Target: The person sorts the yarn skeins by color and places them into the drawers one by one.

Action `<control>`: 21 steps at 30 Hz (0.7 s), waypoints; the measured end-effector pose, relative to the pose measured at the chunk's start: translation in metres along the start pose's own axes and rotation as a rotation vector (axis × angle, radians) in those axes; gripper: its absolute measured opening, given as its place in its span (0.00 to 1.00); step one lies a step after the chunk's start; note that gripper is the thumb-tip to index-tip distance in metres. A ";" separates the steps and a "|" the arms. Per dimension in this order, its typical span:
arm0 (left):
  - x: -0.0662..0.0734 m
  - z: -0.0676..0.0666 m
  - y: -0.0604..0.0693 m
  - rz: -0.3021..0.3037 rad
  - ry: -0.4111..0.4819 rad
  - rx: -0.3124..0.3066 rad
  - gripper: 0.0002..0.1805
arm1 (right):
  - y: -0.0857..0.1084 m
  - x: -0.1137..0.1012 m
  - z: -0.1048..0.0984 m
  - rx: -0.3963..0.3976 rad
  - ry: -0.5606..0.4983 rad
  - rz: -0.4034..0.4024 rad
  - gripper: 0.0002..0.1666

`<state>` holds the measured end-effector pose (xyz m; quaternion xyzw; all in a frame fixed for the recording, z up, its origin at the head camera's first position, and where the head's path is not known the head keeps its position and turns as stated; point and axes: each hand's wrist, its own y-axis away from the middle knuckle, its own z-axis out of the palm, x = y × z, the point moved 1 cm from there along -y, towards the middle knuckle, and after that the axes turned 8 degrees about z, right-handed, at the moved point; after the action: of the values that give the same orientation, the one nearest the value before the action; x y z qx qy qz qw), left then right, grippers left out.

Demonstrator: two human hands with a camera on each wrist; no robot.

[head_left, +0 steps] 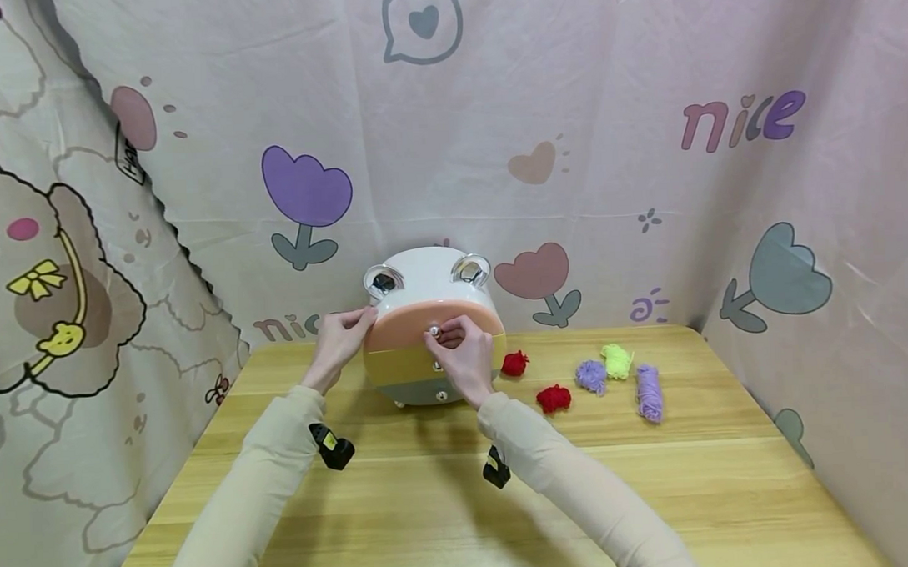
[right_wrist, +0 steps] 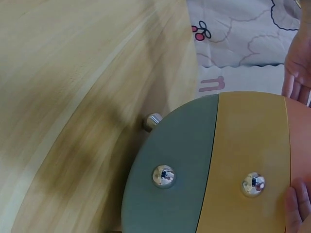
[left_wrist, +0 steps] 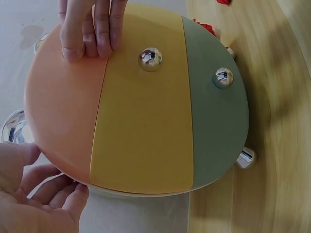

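The box (head_left: 406, 356) stands on the desk (head_left: 402, 502); the right hand (head_left: 467, 360) pinches its top knob (head_left: 434, 330); the left hand (head_left: 339, 344), fingers loose, touches its side; steadying there, pulling straight, seems best.

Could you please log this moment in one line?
left hand: touching rounded orange-yellow-green box | right hand: pinching top silver ball knob

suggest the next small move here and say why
Perhaps ease the peach drawer outward: the right hand pinches its silver knob, the left hand touches the edge of the cabinet, and its front looks flush with the yellow drawer below.
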<state>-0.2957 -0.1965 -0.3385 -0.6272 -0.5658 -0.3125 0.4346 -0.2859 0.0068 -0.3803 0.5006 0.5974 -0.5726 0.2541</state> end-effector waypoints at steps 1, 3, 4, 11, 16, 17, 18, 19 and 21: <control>0.000 0.000 0.000 -0.004 -0.001 -0.001 0.28 | 0.000 0.000 0.000 0.000 0.001 -0.006 0.11; 0.000 0.000 0.000 -0.010 -0.001 -0.004 0.28 | 0.000 0.000 0.000 0.000 0.001 -0.017 0.11; 0.000 0.000 0.000 -0.012 -0.003 -0.005 0.28 | 0.000 0.000 0.000 -0.001 -0.003 -0.021 0.11; -0.001 -0.001 -0.002 -0.023 0.002 -0.011 0.28 | 0.002 0.002 -0.001 -0.007 -0.018 -0.050 0.10; -0.001 -0.002 -0.002 -0.021 0.000 -0.020 0.29 | 0.006 0.003 -0.003 -0.026 -0.041 -0.046 0.10; -0.001 -0.003 -0.002 -0.019 0.002 -0.022 0.29 | 0.007 0.002 -0.004 -0.031 -0.044 -0.047 0.10; -0.001 -0.003 -0.002 -0.016 0.004 -0.024 0.29 | 0.008 0.002 -0.005 -0.034 -0.046 -0.048 0.10; -0.001 -0.003 -0.002 -0.013 0.006 -0.026 0.28 | 0.009 0.001 -0.005 -0.036 -0.049 -0.055 0.10; -0.002 -0.003 -0.002 -0.011 0.008 -0.029 0.28 | 0.010 0.001 -0.007 -0.038 -0.049 -0.059 0.10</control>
<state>-0.2980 -0.2000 -0.3383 -0.6289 -0.5629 -0.3255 0.4262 -0.2753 0.0118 -0.3837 0.4637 0.6160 -0.5807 0.2612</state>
